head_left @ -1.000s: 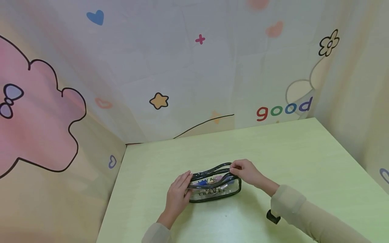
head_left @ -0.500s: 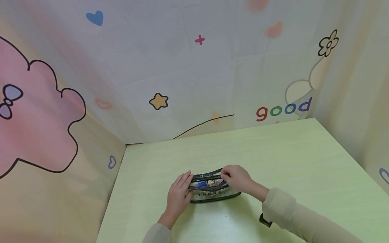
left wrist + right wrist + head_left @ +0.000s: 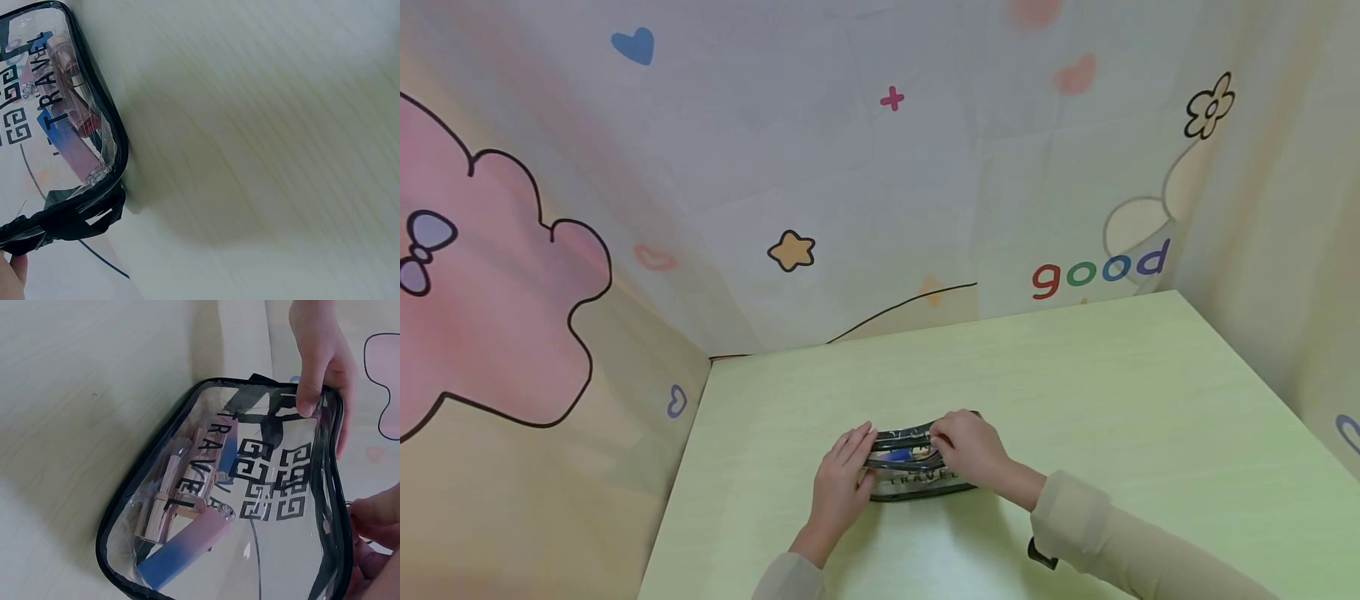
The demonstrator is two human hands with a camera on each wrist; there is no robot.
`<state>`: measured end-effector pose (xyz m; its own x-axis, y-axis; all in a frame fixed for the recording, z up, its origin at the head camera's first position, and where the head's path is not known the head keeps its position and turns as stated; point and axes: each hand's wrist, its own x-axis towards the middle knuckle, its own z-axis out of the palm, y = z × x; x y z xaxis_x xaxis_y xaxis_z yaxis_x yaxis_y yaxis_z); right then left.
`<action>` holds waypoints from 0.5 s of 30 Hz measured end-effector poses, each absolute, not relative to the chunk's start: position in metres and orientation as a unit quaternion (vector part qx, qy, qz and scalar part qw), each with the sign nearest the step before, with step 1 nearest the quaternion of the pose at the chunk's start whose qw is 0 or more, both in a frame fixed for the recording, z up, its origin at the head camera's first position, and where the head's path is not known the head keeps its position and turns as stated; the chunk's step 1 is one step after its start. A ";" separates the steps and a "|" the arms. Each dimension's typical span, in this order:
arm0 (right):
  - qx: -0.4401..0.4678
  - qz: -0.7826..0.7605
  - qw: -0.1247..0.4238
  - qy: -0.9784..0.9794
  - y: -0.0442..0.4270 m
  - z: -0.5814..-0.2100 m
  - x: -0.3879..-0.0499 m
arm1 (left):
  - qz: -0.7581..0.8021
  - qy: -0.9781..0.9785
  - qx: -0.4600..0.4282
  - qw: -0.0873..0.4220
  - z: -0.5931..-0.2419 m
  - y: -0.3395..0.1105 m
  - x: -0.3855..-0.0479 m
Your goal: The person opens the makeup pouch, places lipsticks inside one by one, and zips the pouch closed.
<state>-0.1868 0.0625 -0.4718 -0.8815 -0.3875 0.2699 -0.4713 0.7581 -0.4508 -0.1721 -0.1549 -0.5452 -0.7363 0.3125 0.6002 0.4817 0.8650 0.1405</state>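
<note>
A clear travel pouch [image 3: 917, 486] with black trim and the word TRAVEL stands on the pale green table. My left hand [image 3: 844, 479] grips its left end, thumb in front and fingers behind, as the right wrist view shows. At the pouch's top edge, my right hand [image 3: 973, 450] pinches what looks like the small zipper pull [image 3: 349, 504], mostly hidden by the fingers. Through the clear side show a blue-and-pink tube [image 3: 184, 547] and a pinkish lipstick-like tube [image 3: 164, 494], with others behind. In the left wrist view, only fingertips [image 3: 19, 269] of the left hand appear.
The table [image 3: 1075, 383] runs back to a printed cloth wall [image 3: 880, 183] with hearts, a star and the word good. More printed cloth hangs at the left and right sides. A dark band [image 3: 1042, 553] shows under the right sleeve.
My right hand has slid left along the pouch's top edge, from its right end toward the middle. The black-trimmed top edges lie closer together. My left hand has stayed in place.
</note>
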 end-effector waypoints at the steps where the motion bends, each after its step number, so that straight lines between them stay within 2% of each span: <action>1: 0.234 0.256 0.094 -0.933 0.062 -0.473 -0.186 | -0.146 -0.920 -0.217 0.293 -0.545 -0.155 -0.172; 7: 0.251 0.229 0.169 -0.925 0.059 -0.482 -0.183 | -0.150 -0.918 -0.218 0.295 -0.544 -0.154 -0.171; 15: 0.255 0.225 0.213 -0.916 0.056 -0.486 -0.182 | -0.149 -0.915 -0.220 0.302 -0.545 -0.155 -0.172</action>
<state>-0.1825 0.0562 -0.4863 -0.7791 -0.3712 0.5053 -0.5630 0.7688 -0.3033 -0.1718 -0.1547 -0.5454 -0.7206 0.3124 0.6190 0.4927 0.8588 0.1402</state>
